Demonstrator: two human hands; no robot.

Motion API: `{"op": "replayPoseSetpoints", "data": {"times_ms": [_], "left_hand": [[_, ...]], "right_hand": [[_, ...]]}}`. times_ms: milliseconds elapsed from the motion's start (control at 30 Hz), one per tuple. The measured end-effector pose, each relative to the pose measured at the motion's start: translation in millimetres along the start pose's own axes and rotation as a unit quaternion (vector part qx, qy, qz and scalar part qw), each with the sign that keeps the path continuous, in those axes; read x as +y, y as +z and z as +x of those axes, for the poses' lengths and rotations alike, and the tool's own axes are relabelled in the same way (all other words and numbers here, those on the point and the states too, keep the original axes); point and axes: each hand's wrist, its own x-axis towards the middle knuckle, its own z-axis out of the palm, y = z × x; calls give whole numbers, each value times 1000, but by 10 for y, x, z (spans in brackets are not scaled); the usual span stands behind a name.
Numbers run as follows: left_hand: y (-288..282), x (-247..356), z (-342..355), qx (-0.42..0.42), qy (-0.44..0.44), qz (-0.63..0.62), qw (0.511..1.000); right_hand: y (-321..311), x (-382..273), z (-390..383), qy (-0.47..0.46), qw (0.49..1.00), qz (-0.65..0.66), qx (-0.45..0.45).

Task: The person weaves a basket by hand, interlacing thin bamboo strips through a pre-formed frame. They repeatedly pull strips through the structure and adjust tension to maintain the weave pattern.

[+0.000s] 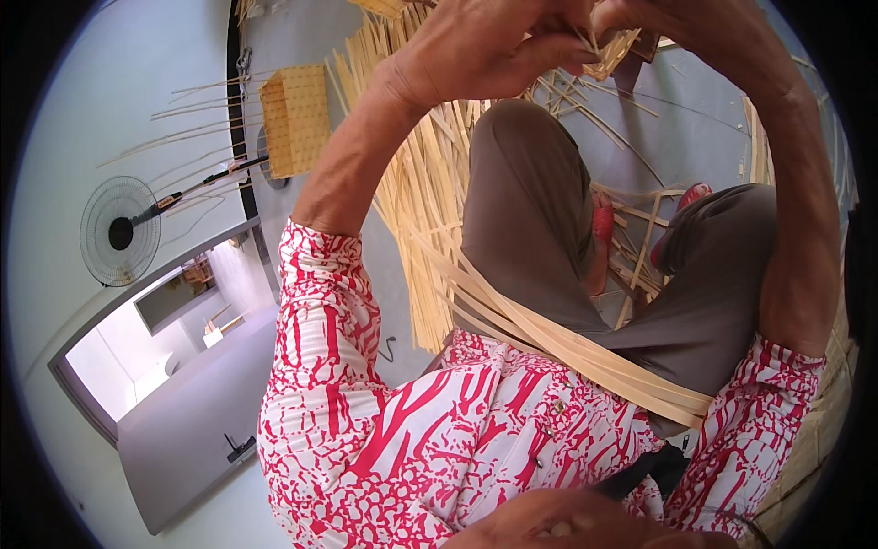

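Note:
At the top edge of the head view, my left hand [521,41] is closed, thumb and fingers pinched round a thin pale bamboo strip. Beside it my right hand [640,23] curls in toward the same spot, partly cut off by the frame; what its fingertips hold is unclear. A small piece of pale woven bamboo [611,57] shows just under the fingers. A thick pile of long flat bamboo strips [425,174] lies left of my legs, and several broad, flexible strips [567,352] curve across my lap.
Loose sticks and strips [576,110] litter the grey floor [695,91] around my red-shod feet [601,220]. At the left are a yellow woven box [293,119], a standing fan [119,233] and an open doorway with a grey door [192,403].

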Motion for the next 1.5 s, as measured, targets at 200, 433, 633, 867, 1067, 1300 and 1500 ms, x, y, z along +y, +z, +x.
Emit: {"op": "replayPoseSetpoints", "data": {"times_ms": [200, 433, 633, 867, 1067, 1300, 1500], "left_hand": [[-67, -104, 90, 37, 71, 91, 993], [-53, -313, -62, 229, -44, 124, 964], [-64, -642, -66, 279, -91, 115, 949], [-59, -633, -157, 286, -71, 79, 952], [13, -631, -58, 302, -42, 69, 950], [34, -636, -130, 299, -26, 90, 950], [25, -633, -78, 312, -13, 53, 948]], "right_hand": [[-176, -24, 18, 49, 998, -47, -17], [53, -2, 216, 34, 986, -92, 133], [511, -215, 42, 263, 915, 256, 166], [837, 255, 94, 361, 417, 777, 303], [810, 536, 0, 195, 376, 900, 100], [313, -166, 286, 111, 751, 651, 15], [458, -113, 253, 133, 792, 589, 84]]}}
